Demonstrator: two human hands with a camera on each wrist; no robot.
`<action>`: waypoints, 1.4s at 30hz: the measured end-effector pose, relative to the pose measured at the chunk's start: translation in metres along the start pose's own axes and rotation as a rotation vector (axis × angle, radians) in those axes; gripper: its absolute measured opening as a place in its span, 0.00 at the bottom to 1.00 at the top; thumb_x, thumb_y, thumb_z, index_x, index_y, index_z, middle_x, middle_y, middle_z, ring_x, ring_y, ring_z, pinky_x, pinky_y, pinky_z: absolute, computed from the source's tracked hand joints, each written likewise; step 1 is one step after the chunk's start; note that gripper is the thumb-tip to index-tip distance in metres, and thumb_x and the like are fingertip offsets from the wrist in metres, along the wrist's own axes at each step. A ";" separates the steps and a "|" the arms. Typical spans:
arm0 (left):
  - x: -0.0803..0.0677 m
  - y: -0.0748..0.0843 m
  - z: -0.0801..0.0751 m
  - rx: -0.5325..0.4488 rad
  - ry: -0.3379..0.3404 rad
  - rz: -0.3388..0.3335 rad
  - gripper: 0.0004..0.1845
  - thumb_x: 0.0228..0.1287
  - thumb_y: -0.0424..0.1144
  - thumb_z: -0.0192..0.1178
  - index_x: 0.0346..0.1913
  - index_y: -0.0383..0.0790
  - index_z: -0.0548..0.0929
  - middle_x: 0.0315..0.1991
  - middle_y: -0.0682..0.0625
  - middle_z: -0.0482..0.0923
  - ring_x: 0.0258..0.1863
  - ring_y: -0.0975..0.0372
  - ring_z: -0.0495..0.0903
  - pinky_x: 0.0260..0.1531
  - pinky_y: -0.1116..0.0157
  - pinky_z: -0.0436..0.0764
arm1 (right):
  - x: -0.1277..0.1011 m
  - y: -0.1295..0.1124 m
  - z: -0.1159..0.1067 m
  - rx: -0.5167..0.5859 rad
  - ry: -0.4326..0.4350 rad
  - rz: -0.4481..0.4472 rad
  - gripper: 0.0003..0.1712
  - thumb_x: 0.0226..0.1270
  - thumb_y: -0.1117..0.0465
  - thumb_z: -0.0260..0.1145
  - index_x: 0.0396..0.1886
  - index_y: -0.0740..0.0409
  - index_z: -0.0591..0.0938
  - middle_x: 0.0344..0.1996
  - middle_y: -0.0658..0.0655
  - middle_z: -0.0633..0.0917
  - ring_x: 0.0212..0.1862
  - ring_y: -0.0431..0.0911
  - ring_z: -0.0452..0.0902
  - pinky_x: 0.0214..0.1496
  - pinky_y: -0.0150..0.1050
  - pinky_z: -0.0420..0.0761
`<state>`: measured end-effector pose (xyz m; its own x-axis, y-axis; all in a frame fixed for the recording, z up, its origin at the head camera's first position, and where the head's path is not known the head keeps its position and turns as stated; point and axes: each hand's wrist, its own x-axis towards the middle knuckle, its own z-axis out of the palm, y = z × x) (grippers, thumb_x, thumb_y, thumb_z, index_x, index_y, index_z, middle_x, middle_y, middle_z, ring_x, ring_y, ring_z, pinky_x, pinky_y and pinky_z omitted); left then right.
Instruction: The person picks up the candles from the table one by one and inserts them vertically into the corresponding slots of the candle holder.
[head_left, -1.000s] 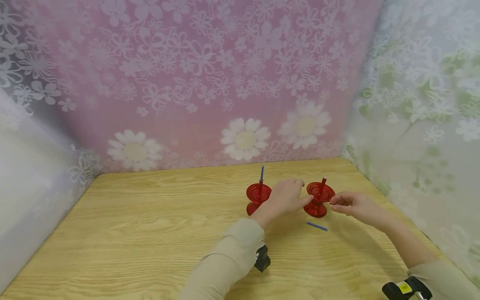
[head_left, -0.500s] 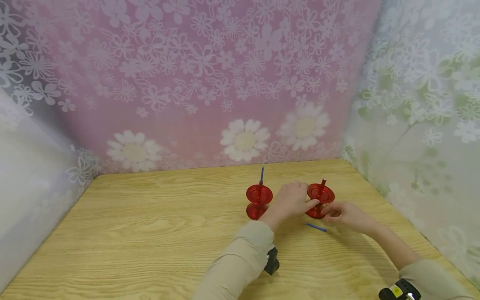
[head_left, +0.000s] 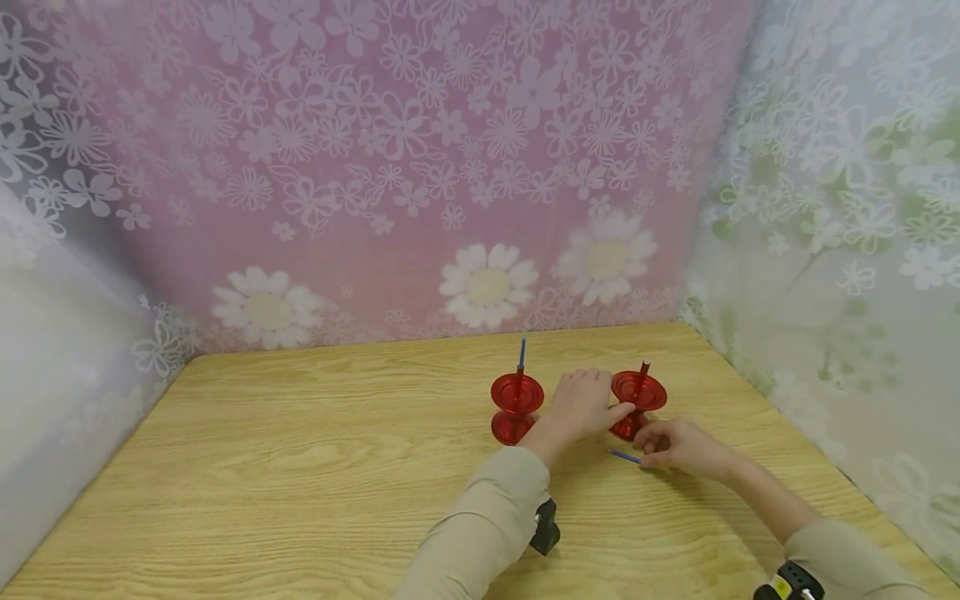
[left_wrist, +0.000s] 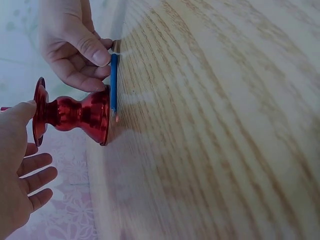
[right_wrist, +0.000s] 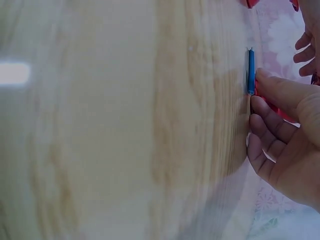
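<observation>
Two red candle holders (head_left: 638,398), blue candle (head_left: 624,456), light wood-grain table (head_left: 300,467), pink floral backdrop (head_left: 375,167)

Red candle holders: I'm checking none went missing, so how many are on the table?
2. One red holder stands left of the left hand, a blue candle in it; the other holder stands between both hands. None seems hidden.

A makeshift recording booth rather than a lived-in room: a bare wood-grain desk (head_left: 300,467) boxed in on three sides by hung floral cloths (head_left: 420,167) in pink, white and green.
</observation>
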<state>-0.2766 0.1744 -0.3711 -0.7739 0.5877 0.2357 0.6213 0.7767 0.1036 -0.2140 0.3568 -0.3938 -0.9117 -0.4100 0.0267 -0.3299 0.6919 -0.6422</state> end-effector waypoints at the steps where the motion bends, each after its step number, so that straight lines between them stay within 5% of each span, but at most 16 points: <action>1: 0.000 0.000 0.000 -0.001 0.000 0.002 0.27 0.63 0.65 0.46 0.52 0.49 0.75 0.46 0.57 0.75 0.49 0.64 0.73 0.47 0.65 0.70 | 0.000 0.000 0.001 -0.004 -0.001 0.001 0.13 0.56 0.61 0.69 0.37 0.66 0.80 0.27 0.50 0.79 0.23 0.34 0.68 0.24 0.32 0.72; 18: 0.000 0.000 -0.003 0.021 -0.002 0.027 0.25 0.63 0.64 0.48 0.49 0.48 0.76 0.42 0.57 0.75 0.45 0.64 0.73 0.44 0.66 0.70 | 0.005 0.001 0.008 -0.060 0.000 0.022 0.05 0.55 0.61 0.69 0.28 0.57 0.81 0.26 0.46 0.78 0.31 0.37 0.67 0.32 0.33 0.70; 24: 0.001 0.001 -0.001 0.026 0.005 0.017 0.26 0.61 0.66 0.47 0.44 0.48 0.76 0.37 0.57 0.74 0.42 0.64 0.72 0.41 0.67 0.69 | 0.005 0.001 0.009 -0.102 -0.032 -0.032 0.04 0.58 0.61 0.67 0.26 0.55 0.81 0.25 0.43 0.77 0.30 0.35 0.65 0.32 0.33 0.69; 42: 0.002 0.006 -0.003 0.173 0.013 0.026 0.29 0.61 0.68 0.41 0.47 0.50 0.76 0.41 0.57 0.74 0.44 0.63 0.70 0.45 0.66 0.67 | -0.006 -0.001 -0.012 -0.013 -0.173 -0.099 0.07 0.64 0.63 0.62 0.35 0.62 0.84 0.35 0.51 0.83 0.35 0.35 0.73 0.35 0.33 0.74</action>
<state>-0.2745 0.1793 -0.3667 -0.7555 0.6062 0.2485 0.6100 0.7892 -0.0706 -0.2115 0.3652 -0.3841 -0.8191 -0.5720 -0.0438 -0.4203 0.6502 -0.6330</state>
